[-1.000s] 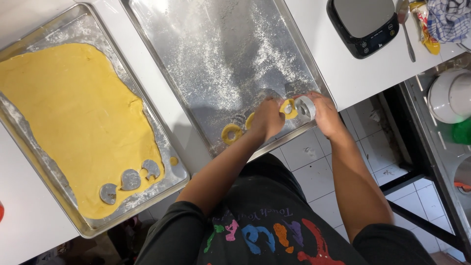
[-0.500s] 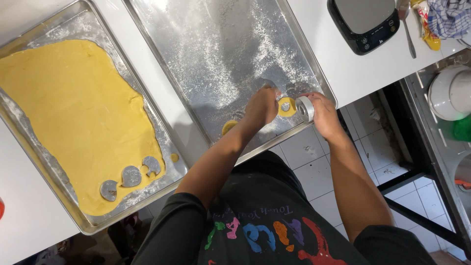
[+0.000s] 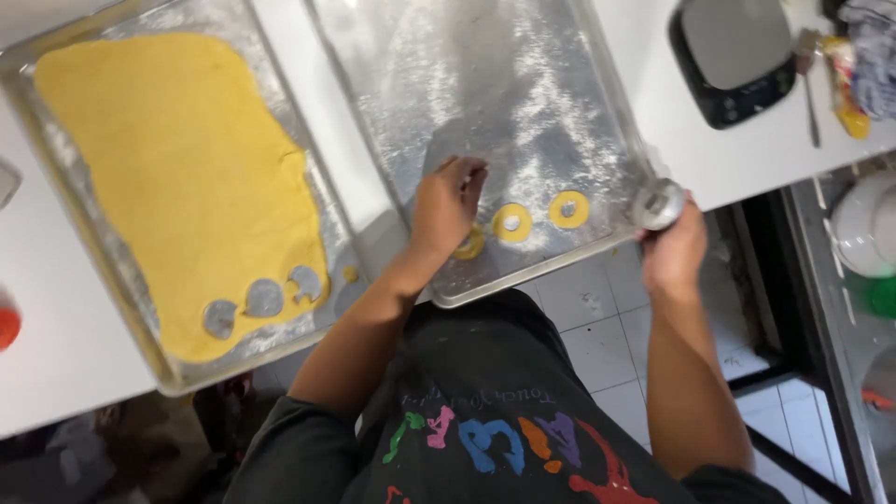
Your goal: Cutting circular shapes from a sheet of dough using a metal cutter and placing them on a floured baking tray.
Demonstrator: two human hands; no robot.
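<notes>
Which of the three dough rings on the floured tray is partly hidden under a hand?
The leftmost dough ring, half covered by the left hand; the other two lie fully exposed.

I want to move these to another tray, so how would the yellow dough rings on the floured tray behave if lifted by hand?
The dough rings look thin and soft, so they would likely flop or stretch. The hole leaves a narrow band, which probably tears easily. Flour on the tray may keep them from sticking, though the one under the left hand could be pressed down.

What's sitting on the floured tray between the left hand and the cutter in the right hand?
Two yellow dough rings lie on the floured tray, between the left hand and the cutter held by the right hand, in the head view.
</notes>
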